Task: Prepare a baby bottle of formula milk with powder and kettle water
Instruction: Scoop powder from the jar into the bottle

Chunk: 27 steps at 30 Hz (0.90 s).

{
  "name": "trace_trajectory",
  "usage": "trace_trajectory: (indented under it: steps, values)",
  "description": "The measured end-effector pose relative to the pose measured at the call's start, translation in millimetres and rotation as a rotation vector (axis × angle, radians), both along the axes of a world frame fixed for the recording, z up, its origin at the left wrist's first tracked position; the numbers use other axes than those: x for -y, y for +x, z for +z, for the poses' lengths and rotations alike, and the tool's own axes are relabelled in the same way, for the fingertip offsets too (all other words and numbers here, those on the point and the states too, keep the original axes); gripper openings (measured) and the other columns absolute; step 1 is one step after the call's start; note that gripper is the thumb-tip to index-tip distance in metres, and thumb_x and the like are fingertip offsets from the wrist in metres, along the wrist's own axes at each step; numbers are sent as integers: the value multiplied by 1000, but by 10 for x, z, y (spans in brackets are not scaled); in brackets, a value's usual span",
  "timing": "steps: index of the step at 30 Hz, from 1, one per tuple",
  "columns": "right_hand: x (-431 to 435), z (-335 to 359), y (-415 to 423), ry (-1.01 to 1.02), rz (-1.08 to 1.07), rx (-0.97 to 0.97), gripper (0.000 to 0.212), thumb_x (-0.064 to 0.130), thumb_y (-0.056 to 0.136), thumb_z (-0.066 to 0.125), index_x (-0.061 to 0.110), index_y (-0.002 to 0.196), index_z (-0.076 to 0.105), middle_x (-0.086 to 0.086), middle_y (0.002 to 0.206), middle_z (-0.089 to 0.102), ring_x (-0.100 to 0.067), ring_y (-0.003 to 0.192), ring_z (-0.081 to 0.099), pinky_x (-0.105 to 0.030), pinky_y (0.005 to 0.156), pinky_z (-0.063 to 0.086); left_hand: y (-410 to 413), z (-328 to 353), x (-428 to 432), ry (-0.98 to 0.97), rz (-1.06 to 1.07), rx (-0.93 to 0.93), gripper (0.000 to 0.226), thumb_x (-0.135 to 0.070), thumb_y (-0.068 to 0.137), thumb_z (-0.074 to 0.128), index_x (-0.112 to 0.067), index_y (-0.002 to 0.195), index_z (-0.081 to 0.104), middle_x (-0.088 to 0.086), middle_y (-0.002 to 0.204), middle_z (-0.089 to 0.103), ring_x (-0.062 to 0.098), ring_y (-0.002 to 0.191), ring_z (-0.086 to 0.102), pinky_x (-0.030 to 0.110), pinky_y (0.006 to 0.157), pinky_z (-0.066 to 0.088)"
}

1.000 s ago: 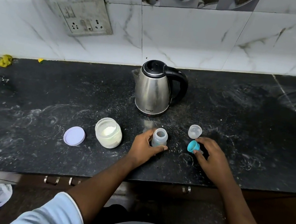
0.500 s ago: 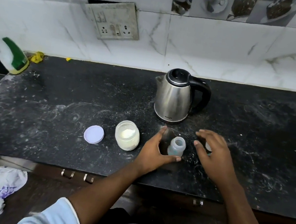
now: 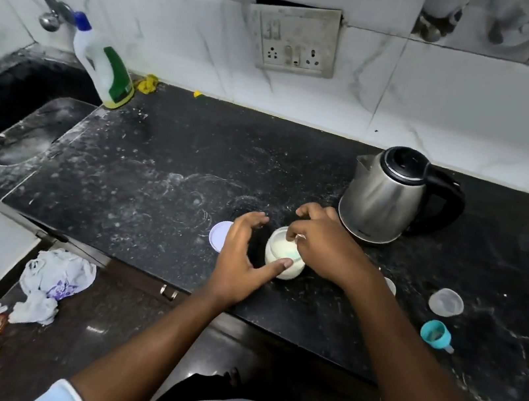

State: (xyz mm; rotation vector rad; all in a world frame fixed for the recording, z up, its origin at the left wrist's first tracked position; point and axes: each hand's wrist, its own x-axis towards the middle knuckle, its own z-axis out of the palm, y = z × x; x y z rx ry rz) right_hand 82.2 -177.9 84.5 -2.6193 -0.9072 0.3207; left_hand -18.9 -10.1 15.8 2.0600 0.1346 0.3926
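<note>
The open glass jar of white powder (image 3: 282,265) stands on the black counter. My left hand (image 3: 240,259) cups its left side with the thumb tip touching the jar's front and the fingers spread apart. My right hand (image 3: 322,240) hovers over the jar's mouth, fingertips pinched on a small white piece that looks like a scoop handle (image 3: 300,237). The jar's lavender lid (image 3: 217,236) lies just left, partly behind my left hand. The steel kettle (image 3: 385,195) stands behind at the right. Only a sliver of the baby bottle (image 3: 391,285) shows behind my right forearm.
A clear bottle cap (image 3: 446,302) and a teal nipple ring (image 3: 436,335) lie right of my arm. A white-and-green cleaner bottle (image 3: 107,68) stands by the sink (image 3: 10,111) at the far left. A wall socket (image 3: 297,40) sits above. Crumpled bags (image 3: 52,281) lie on the floor.
Both hands left the baby bottle and moved left to the powder jar. The right hand now pinches something at the jar's mouth. The view swung left, showing the sink.
</note>
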Motion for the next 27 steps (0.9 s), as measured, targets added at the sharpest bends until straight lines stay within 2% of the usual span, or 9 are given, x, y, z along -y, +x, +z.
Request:
trace_trajectory:
  steps: [2, 4, 6, 8, 11, 14, 18, 22, 27]
  values:
    - [-156, 5, 91, -202, 21, -24, 25, 14, 96, 55, 25, 103, 76, -2, 143, 48, -29, 126, 43, -45, 99, 48, 73, -26, -48, -10, -85, -142, 103, -56, 69, 92, -19, 153, 44, -8, 152, 49, 2, 140, 46, 16, 115, 36]
    - [-284, -10, 158, -380, 53, -23, 28, 14, 98, 51, 19, 111, 75, -6, 137, 52, -32, 124, 46, -45, 95, 50, 148, -84, -67, -10, -146, -243, 117, -56, 64, 96, -18, 159, 39, -5, 158, 47, 6, 144, 45, 23, 119, 35]
    - [-375, -28, 193, -506, 79, -36, 31, 12, 97, 51, 14, 121, 69, -8, 132, 54, -33, 123, 49, -44, 96, 50, 218, -144, -49, -16, -185, -290, 120, -54, 61, 100, -18, 159, 40, -1, 159, 49, 12, 146, 48, 33, 122, 39]
    - [-424, -37, 203, -568, 85, -58, 35, 13, 97, 52, 11, 130, 63, -9, 132, 54, -33, 124, 49, -42, 97, 49, 275, -222, -24, -34, -213, -285, 114, -52, 61, 101, -19, 154, 46, -3, 152, 57, 11, 139, 55, 37, 118, 44]
    - [-450, -49, 187, -590, 62, -61, 38, 13, 98, 51, 11, 135, 59, -9, 134, 54, -32, 127, 49, -42, 96, 47, 316, -292, -9, -44, -199, -254, 89, -39, 65, 102, -27, 140, 56, -11, 133, 66, -2, 120, 61, 26, 102, 49]
    - [-439, -73, 174, -572, 48, -39, 35, 11, 97, 51, 10, 131, 60, -9, 132, 56, -32, 127, 48, -42, 94, 48, 326, -318, -12, -52, -179, -240, 82, -35, 65, 103, -35, 132, 55, -11, 125, 67, -5, 112, 63, 15, 92, 47]
    - [-389, -109, 124, -481, 66, 83, 28, 12, 97, 52, 12, 120, 68, -8, 129, 53, -31, 121, 43, -38, 85, 43, 321, -351, -7, -87, -180, -225, 82, -32, 65, 104, -29, 132, 57, -11, 124, 68, -1, 111, 65, 18, 93, 51]
    - [-359, -20, 10, -448, 90, 272, 24, 20, 95, 59, 20, 114, 74, -5, 123, 55, -29, 116, 44, -36, 82, 37, 306, -365, 0, -116, -187, -211, 80, -20, 67, 103, -24, 132, 57, -15, 121, 67, -9, 109, 64, 9, 90, 46]
    - [-401, 84, -30, -581, 133, 174, 31, 19, 91, 67, 16, 121, 68, -6, 120, 70, -27, 119, 56, -36, 92, 44, 283, -353, 15, -103, -173, -201, 83, -24, 67, 103, -30, 134, 54, -17, 126, 65, -10, 115, 62, 8, 94, 44]
